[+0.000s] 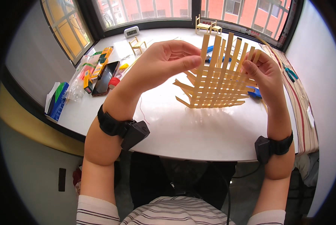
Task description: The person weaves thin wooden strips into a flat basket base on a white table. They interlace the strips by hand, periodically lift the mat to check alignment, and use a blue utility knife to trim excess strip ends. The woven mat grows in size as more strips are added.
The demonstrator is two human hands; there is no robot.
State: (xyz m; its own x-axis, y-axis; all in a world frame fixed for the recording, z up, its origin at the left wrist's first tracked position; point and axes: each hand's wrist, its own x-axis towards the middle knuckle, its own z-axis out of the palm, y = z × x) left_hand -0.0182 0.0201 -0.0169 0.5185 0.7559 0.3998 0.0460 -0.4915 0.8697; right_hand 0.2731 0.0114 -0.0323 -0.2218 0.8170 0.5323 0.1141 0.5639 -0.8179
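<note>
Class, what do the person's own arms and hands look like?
The left hand and right hand are bare. Each forearm carries a black strap with an angular black box. The left sleeve is white with dark stripes; the right sleeve shows white. A black cable shows near the right box.

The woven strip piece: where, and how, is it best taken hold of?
Probably low on the woven strip piece, pinched from the person's near side: there the crossing strips support each other, whereas the loose strip ends fan upward and might bend or slip.
</note>
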